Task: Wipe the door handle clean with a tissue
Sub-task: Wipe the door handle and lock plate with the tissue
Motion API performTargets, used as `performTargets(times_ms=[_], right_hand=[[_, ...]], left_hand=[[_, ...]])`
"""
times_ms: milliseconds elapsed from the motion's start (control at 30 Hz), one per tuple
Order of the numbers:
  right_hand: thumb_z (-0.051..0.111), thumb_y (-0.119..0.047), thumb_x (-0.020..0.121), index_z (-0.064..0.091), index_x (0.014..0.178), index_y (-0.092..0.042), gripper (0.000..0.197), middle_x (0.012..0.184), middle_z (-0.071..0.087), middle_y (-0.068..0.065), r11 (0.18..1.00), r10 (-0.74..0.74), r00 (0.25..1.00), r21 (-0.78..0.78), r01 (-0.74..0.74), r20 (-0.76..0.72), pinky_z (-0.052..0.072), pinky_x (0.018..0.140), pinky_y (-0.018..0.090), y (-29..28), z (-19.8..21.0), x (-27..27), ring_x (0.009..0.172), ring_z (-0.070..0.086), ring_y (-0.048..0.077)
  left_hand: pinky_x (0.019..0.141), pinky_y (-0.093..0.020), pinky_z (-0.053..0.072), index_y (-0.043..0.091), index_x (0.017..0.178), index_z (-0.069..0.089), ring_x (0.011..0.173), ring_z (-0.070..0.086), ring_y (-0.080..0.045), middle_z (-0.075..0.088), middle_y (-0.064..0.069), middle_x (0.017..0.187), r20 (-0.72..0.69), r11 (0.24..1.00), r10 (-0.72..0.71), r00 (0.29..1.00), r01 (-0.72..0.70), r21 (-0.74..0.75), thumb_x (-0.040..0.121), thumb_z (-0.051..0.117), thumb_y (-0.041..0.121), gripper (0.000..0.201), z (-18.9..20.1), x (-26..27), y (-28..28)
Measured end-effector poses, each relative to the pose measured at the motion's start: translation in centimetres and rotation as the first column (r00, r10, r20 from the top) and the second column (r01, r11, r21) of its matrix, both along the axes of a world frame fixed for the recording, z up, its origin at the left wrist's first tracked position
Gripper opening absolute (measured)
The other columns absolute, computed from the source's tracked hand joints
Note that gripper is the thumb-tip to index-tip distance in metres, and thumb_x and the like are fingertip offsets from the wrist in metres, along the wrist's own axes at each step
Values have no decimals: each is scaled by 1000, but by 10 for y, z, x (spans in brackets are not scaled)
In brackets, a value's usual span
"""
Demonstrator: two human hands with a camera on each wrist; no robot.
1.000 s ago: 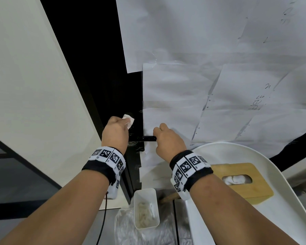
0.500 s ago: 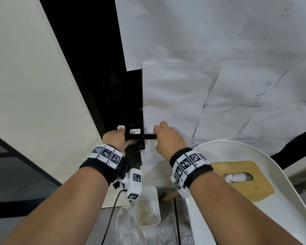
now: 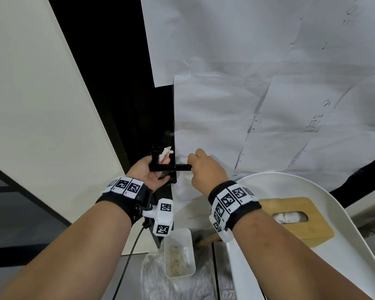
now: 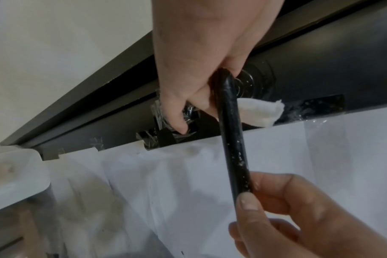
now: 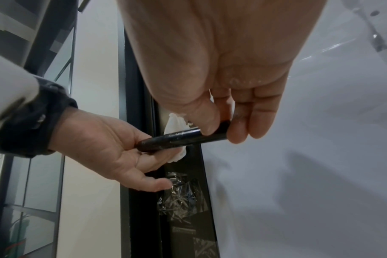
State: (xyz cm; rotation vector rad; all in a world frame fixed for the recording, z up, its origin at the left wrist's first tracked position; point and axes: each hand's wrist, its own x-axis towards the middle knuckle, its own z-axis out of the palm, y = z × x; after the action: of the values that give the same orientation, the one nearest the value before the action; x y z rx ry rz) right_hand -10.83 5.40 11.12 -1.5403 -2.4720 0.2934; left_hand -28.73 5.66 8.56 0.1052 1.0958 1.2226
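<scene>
Holding the free end of the black door handle [image 4: 232, 139] in the right fingers [image 4: 245, 202] and pressing the white tissue [image 4: 257, 112] behind its bend with the left fingers [image 4: 201, 101], but maybe dropping the small wad or missing the white specks just above the right fingers.

The tissue [image 3: 165, 153] shows only as a white tuft past the left hand [image 3: 150, 174]; the rest lies behind the door handle [image 3: 171, 167] and the fingers, so the left grip on it cannot be read clearly. The handle's free end is buried in the right hand [image 3: 205, 169], under its thumb and fingers. Both forearms run off the head view's lower edge. In the right wrist view the left wristband [image 5: 22, 111] is blurred and cut off.
</scene>
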Motion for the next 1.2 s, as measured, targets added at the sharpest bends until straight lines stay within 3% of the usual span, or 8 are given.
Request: performTargets(times_ms=[200,300,400,533,633,900,1033,1200], right_hand=[[44,6,77,51,96,-6,24,102,46,12,1000,-3,1000,1,3,9,32,56,33,0,1,-1,68,43,27],[44,5,77,51,95,-6,23,101,46,12,1000,-7,1000,4,7,15,32,56,34,1,1,-2,68,44,27],[44,6,76,51,96,-6,25,103,46,12,1000,-12,1000,4,12,21,35,56,35,1,0,-2,69,45,28],[44,6,75,51,97,-6,27,104,46,12,1000,-20,999,0,20,28,35,57,36,0,-1,-3,71,46,29],[44,7,75,51,97,-6,27,104,46,12,1000,-22,999,7,22,27,36,57,36,-1,-1,-3,73,48,30],[43,7,75,50,97,-6,27,103,45,12,1000,-22,1000,3,22,16,39,57,37,0,-2,-2,72,47,30],[44,8,75,51,96,-6,26,103,45,12,1000,-21,1000,11,21,14,39,56,37,-1,-2,-2,71,48,29],[44,7,74,51,97,-6,28,104,45,11,1000,-25,999,8,25,24,38,56,36,-1,-1,-3,69,45,28]], left_hand=[[79,-34,55,11,104,67,88,70,-19,72,-9,101,-436,978,209,875,-181,105,85,71,21,21,-11,-9,-1],[88,-33,54,16,99,73,91,69,-19,73,0,95,-799,973,218,560,-63,221,77,76,32,28,-12,-14,-8],[67,-21,47,16,89,73,73,64,-13,70,1,78,-969,981,151,197,91,171,85,66,31,17,6,-7,-18],[51,-23,37,5,75,67,60,55,-22,59,-9,60,-993,979,100,64,173,109,93,53,34,37,20,-2,-17],[67,-22,42,9,95,72,78,64,-23,70,-8,80,-995,976,94,-41,203,84,94,54,33,30,22,-2,-15],[70,-24,44,16,88,68,78,62,-19,66,-1,81,-995,962,29,-95,272,2,85,62,22,9,26,5,-18],[66,-29,42,2,77,64,74,60,-25,65,-11,74,-997,968,2,-71,250,-16,94,48,35,40,36,-1,-23],[61,-23,40,10,85,63,72,60,-17,65,-1,76,-996,967,35,-78,255,14,89,59,21,13,23,-1,-21]])
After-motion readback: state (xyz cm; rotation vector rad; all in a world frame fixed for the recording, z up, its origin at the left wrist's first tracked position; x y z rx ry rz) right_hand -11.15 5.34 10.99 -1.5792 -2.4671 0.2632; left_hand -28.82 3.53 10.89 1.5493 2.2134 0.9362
